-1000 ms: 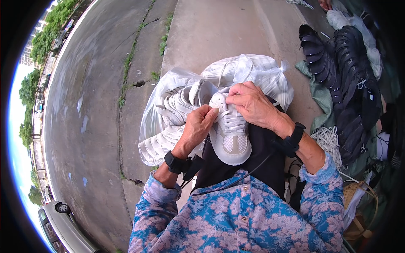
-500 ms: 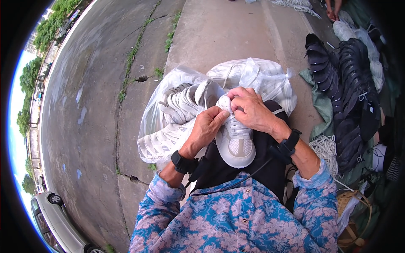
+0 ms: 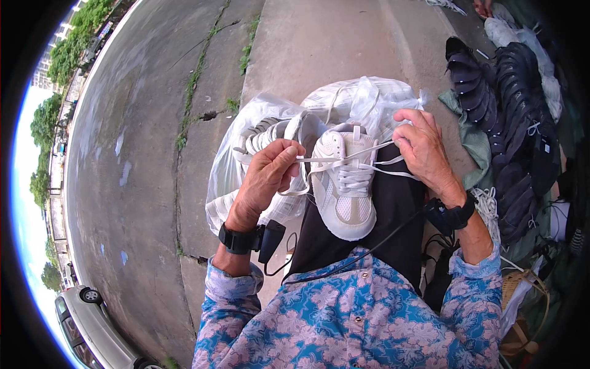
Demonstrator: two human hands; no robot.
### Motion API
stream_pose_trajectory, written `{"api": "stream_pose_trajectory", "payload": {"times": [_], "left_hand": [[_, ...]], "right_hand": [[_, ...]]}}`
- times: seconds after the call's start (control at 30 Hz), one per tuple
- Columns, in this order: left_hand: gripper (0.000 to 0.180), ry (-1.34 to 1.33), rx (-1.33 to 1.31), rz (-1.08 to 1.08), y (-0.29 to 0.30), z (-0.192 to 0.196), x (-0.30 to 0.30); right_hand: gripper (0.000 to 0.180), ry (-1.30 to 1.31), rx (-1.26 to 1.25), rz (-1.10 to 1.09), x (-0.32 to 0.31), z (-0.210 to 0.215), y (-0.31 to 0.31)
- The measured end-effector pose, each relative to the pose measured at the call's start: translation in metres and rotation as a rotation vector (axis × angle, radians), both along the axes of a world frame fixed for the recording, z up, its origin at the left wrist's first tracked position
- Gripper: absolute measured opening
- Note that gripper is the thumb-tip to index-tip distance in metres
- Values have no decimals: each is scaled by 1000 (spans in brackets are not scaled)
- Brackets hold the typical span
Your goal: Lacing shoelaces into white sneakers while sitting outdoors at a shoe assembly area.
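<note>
A white and grey sneaker (image 3: pixel 345 206) rests on my dark-trousered lap, toe toward me, with laces threaded through its eyelets. My left hand (image 3: pixel 269 175) is closed in a pinch on one shoelace (image 3: pixel 318 160), left of the shoe. Over on the right, my right hand (image 3: pixel 425 147) pinches the other lace end between thumb and finger, its remaining fingers curled loosely. Both laces are pulled out sideways and cross above the tongue (image 3: pixel 355 142). A further lace loop runs from the shoe toward my right wrist.
Clear plastic bags (image 3: pixel 224 160) of white shoes lie just beyond my knees. Rows of black shoes (image 3: pixel 519 117) stand at the right on green sheeting, near a bundle of white laces (image 3: pixel 487 206) and a wicker basket (image 3: pixel 513 292). Another person's hand (image 3: pixel 483 8) shows at the top right.
My hands have left the shoe's upper eyelets and spread apart to either side, drawing the laces out. The tongue and collar are now uncovered.
</note>
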State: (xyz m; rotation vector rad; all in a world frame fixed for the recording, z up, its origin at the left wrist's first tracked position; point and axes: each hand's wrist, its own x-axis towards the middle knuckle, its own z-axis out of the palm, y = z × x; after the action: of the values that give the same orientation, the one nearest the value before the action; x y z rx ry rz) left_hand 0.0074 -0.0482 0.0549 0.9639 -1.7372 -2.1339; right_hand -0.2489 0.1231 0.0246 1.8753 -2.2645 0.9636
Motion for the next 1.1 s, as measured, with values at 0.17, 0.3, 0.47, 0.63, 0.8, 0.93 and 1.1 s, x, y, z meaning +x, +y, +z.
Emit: {"api": "stream_pose_trajectory", "payload": {"times": [0.17, 0.3, 0.47, 0.63, 0.8, 0.93, 1.1], "left_hand": [[20, 231, 231, 103, -15, 2, 14], [20, 470, 366, 188, -11, -5, 1], [25, 569, 471, 390, -3, -14, -19], [34, 557, 486, 517, -4, -19, -18], [27, 574, 499, 447, -2, -19, -14], [32, 599, 522, 398, -2, -20, -8], [36, 497, 526, 338, 20, -23, -18]], "right_hand": [[7, -12, 78, -180, -47, -12, 63], [7, -8, 97, -311, -66, -25, 96], [14, -36, 62, -341, -60, -44, 98], [22, -147, -30, -52, -5, -21, 36], [13, -70, 43, 116, 23, -28, 7], [7, -71, 14, 148, 20, -25, 8], [7, -123, -57, -95, -17, -37, 36]]}}
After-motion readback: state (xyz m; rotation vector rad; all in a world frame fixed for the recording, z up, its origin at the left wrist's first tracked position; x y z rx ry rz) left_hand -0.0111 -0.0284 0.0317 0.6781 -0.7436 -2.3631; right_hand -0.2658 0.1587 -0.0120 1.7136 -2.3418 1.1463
